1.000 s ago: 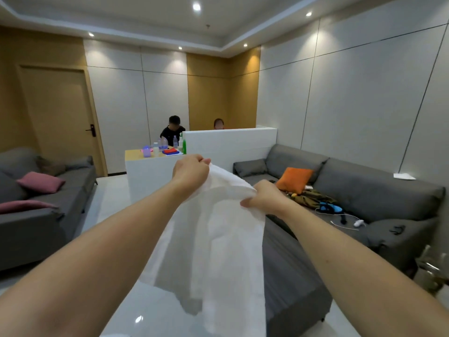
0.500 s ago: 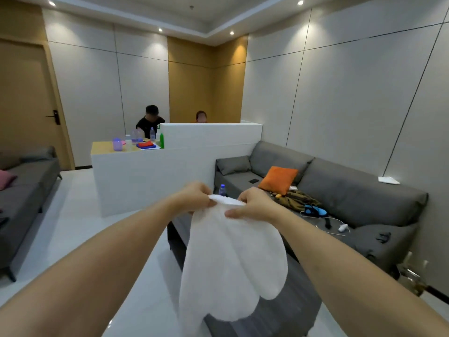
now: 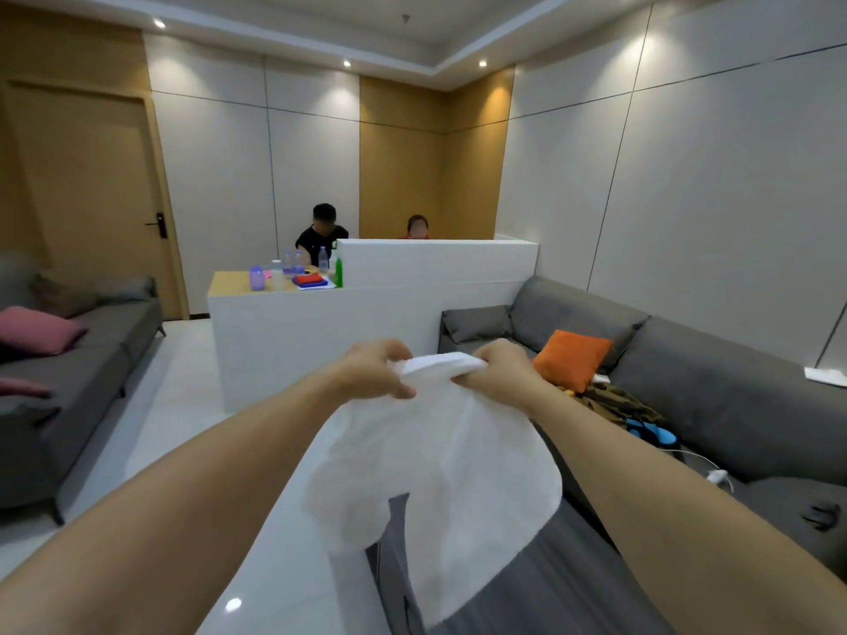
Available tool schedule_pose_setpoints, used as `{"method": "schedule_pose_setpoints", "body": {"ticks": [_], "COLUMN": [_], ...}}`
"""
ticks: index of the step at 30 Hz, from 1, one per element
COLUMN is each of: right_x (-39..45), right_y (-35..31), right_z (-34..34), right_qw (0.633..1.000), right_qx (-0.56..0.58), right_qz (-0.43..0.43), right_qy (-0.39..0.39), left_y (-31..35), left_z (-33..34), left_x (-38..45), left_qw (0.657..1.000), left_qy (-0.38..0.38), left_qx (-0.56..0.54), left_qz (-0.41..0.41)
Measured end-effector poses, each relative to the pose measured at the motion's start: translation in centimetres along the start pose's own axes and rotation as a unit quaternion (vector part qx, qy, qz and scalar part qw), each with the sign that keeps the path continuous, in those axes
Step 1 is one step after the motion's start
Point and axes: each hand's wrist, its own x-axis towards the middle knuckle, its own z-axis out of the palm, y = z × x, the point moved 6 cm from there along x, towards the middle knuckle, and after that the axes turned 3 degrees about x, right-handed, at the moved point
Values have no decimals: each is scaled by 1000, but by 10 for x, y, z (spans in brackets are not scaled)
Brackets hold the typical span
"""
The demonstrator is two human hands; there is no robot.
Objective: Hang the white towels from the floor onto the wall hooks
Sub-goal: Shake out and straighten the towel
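Single head-worn wide-angle view, facing forward and slightly down, arms close below, white counter (image 3: pixel 321 327) farther off

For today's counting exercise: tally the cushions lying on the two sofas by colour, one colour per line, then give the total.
Pink cushions: 2
Orange cushions: 1
Grey cushions: 3
Total: 6

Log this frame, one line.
left hand: grips white towel | right hand: grips towel | towel: hanging | hooks: unseen
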Motion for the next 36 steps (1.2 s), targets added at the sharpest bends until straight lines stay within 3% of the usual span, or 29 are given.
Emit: {"method": "schedule_pose_setpoints", "body": {"ticks": [3, 6, 9, 12, 15, 19, 23, 28, 32, 36], "right_x": [20, 36, 48, 60, 72, 74, 74, 73, 74, 76], "right_y": [-23, -13, 36, 76, 77, 59, 75, 135, 144, 130], "right_z": [-1, -6, -11, -22, -40, -56, -67, -45, -49, -56], "right_qw": [995, 992, 981, 981, 990, 968, 953, 930, 909, 880], "right_qx": [79, 44, -65, -86, -23, 205, 265, 285, 348, 368], "right_qz": [-49, -76, -65, -54, -87, -121, -137, -84, -93, -118], "right_qy": [-22, -86, -171, -168, -105, -75, -57, -217, -208, -277], "left_y": [33, 41, 30, 29, 54, 111, 131, 144, 164, 178], "left_z": [32, 27, 2, -7, 13, 70, 84, 74, 74, 74], "left_x": [15, 27, 27, 25, 29, 47, 57, 59, 66, 74], "left_qw": [1000, 995, 977, 962, 971, 985, 963, 949, 964, 968], "left_qy": [-8, 101, 199, 245, 205, 104, 172, 200, 168, 171], "left_qx": [-8, 17, -6, -2, -48, -113, -181, -211, -180, -164], "left_qz": [13, -13, -70, -122, -111, -73, -107, -119, -101, -81]}}
